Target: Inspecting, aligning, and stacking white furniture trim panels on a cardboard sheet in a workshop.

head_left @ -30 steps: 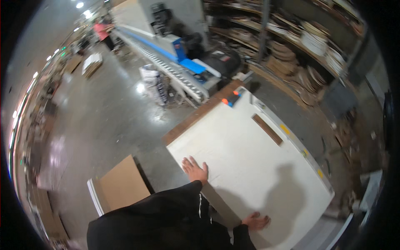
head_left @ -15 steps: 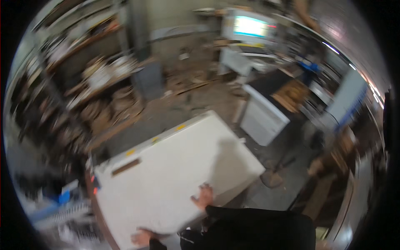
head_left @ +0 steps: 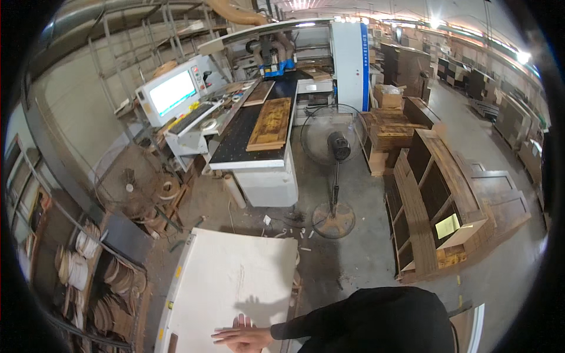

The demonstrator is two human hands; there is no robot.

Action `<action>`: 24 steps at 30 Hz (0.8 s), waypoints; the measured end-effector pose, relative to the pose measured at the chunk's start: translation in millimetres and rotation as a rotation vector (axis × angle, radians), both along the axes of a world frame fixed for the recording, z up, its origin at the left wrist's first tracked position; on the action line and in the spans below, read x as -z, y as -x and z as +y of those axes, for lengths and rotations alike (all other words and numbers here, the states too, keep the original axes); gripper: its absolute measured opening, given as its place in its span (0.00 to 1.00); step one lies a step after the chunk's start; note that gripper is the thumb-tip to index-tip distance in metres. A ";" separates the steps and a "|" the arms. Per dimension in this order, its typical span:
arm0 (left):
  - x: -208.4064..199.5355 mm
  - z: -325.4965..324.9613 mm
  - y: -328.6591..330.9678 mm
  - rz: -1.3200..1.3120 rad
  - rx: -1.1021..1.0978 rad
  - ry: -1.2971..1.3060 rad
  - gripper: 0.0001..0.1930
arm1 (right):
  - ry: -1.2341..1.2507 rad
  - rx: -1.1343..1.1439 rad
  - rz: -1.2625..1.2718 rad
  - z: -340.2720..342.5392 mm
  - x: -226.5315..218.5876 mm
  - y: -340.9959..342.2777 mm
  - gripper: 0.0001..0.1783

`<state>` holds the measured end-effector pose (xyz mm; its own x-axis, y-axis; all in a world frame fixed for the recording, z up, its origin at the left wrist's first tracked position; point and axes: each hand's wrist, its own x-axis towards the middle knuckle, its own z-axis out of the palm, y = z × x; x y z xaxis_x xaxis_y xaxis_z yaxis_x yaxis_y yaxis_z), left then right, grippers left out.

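Note:
My right hand (head_left: pixel 250 337) reaches in from the right in a black sleeve, held over the near part of a large white panel (head_left: pixel 226 270). Its fingers are stretched toward the left and hold nothing. Behind it, several straight fingertips point away from me; they appear to belong to my left hand (head_left: pixel 242 321), mostly hidden by the right. The two hands overlap and seem to touch. Their shadow falls on the panel just beyond. Whether either hand touches the panel, I cannot tell. A brown strip (head_left: pixel 172 343) lies at the panel's near left edge.
A black-topped machine table (head_left: pixel 235 141) with brown boards (head_left: pixel 272 123) stands ahead, a control screen (head_left: pixel 172 94) to its left. A pedestal fan (head_left: pixel 338 147) stands right of it. Stacked cabinet parts (head_left: pixel 435 194) fill the right; shelves with rolls (head_left: pixel 76 267) stand left.
The view has swung to the right, bringing the machine table and fan to the middle. My hands, apart over the panel before, are now together over its near part.

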<state>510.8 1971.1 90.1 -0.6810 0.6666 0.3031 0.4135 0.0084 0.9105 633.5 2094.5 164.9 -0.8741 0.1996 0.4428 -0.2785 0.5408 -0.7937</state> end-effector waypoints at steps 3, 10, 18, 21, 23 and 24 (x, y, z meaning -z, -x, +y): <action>-145.2 65.7 -67.0 -0.089 0.274 -0.115 0.43 | 0.623 0.232 -0.054 50.7 5.4 -14.4 0.45; -232.4 43.0 -107.3 0.455 0.364 -0.027 0.29 | 0.972 0.243 0.072 64.7 9.7 -11.4 0.31; -234.3 -14.2 -20.5 0.126 0.061 0.100 0.23 | -0.009 0.337 0.942 113.0 -389.8 -118.3 0.33; -229.9 -25.9 -18.6 0.037 -0.003 0.148 0.23 | 0.006 -0.057 1.166 86.6 -451.2 -87.4 0.33; -208.3 -26.4 -22.8 0.027 0.008 0.157 0.22 | -0.098 -0.079 1.314 78.1 -475.7 -89.5 0.26; -198.8 -30.8 -25.8 0.015 -0.004 0.162 0.22 | 0.205 -0.235 1.285 61.6 -481.8 -90.8 0.23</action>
